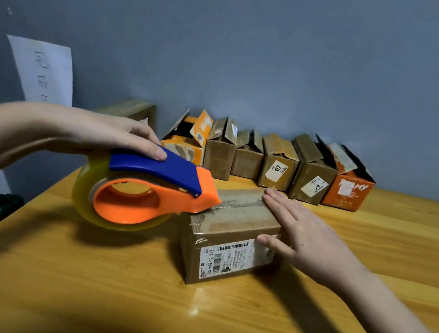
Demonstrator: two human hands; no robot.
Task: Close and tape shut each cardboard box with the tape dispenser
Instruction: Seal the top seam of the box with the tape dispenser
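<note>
Item: cardboard box (230, 239), brown, flaps down, white shipping label on its near face. Stands on the wooden tabletop (108, 292), nearer the viewer than everything else listed. Long axis runs from near left to far right across the tabletop; the top seam follows that axis, with tape already along it.

Item: tape dispenser (149, 193), orange body, blue handle, clear roll. Sits at the box's left end, its orange nose touching the near-left top edge and pointing along the seam toward the far right. Judged purpose: to cut or finish the strip at that edge (whether the blade is actually biting cannot be made out).

Item: left hand (109, 132). Curled over the blue handle from above, thumb lying along it, holding the dispenser up and to the left of the box.

Item: right hand (302, 233). Flat, fingers straight, pressing the box's top right end, thumb down the labelled face. Probably there to keep the box steady against the dispenser's pull.

Item: row of six open boxes (270, 162), behind the box against the wall, flaps up, awaiting closure.

Item: closed box (132, 110), behind the box to the left, partly hidden by the left hand.

Item: paper sheet (44, 71), on the wall, far left of the box.
</note>
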